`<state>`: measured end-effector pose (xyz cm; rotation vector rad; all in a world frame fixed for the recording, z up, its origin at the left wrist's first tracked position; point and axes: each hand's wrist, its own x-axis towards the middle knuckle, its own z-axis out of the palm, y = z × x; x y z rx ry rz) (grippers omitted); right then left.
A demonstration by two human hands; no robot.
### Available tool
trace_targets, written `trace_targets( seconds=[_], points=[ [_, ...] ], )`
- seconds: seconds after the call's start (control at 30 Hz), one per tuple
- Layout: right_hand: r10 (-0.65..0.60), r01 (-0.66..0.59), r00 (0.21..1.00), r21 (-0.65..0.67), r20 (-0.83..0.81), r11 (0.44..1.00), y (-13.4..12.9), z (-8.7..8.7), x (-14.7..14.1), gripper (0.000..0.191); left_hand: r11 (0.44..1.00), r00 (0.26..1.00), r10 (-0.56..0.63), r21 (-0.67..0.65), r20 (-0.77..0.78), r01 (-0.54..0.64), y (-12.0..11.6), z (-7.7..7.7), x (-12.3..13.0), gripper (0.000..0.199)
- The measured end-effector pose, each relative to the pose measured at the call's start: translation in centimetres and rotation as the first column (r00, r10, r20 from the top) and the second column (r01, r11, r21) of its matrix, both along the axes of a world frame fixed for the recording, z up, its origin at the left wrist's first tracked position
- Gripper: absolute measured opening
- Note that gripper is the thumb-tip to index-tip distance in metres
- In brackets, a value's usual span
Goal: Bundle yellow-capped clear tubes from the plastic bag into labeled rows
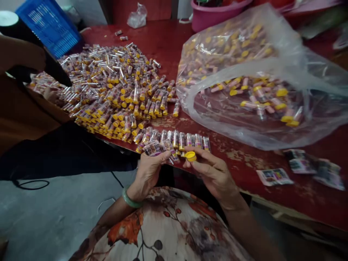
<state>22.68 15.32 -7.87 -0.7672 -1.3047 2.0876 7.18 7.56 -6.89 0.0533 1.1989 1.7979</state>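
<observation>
My left hand (150, 168), with a pale green bangle (130, 198) at the wrist, pinches several small printed paper slips (156, 148) at the table's front edge. My right hand (214, 172) grips a yellow cap (190, 156) between thumb and fingers; whether a tube is attached behind it I cannot tell. Just beyond both hands stands a row of clear tubes (189, 140) with printed wraps and yellow bottoms. A large heap of similar yellow-capped tubes (116, 90) spreads over the table to the left.
An open clear plastic bag (231, 121) with many pink and yellow-capped tubes lies at the right. Stacks of printed slips (274, 177) rest on the red table (233, 192). A blue crate (51, 27) and a pink basin (209, 16) stand behind. Another person's sleeve (29, 112) is at left.
</observation>
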Motion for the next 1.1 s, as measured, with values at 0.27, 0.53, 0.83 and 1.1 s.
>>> trace_targets(
  seconds=[0.27, 0.53, 0.83, 1.1],
  points=[
    [-0.154, 0.154, 0.988, 0.186, -0.017, 0.97, -1.9, -0.6, 2.1, 0.038, 0.997, 0.994, 0.047, -0.065, 0.101, -0.04, 0.3, 0.1, 1.2, 0.041],
    [-0.353, 0.42, 0.904, 0.348, -0.24, 0.838, -3.5, -0.2, 1.4, 0.025, 0.999, 0.983, 0.013, -0.049, 0.181, -0.004, 0.1, 0.1, 2.4, 0.035],
    [-0.409, 0.474, 0.88, 0.405, -0.241, 0.782, -4.8, -1.7, 1.0, 0.024, 0.999, 0.993, 0.034, -0.028, 0.111, -0.031, 0.1, 0.3, 3.5, 0.036],
    [-0.458, 0.495, 0.858, 0.608, -0.231, 0.621, -4.9, -4.3, 0.4, 0.033, 1.0, 0.998, -0.017, -0.022, 0.052, 0.018, -0.1, 0.5, 4.3, 0.034]
  ],
)
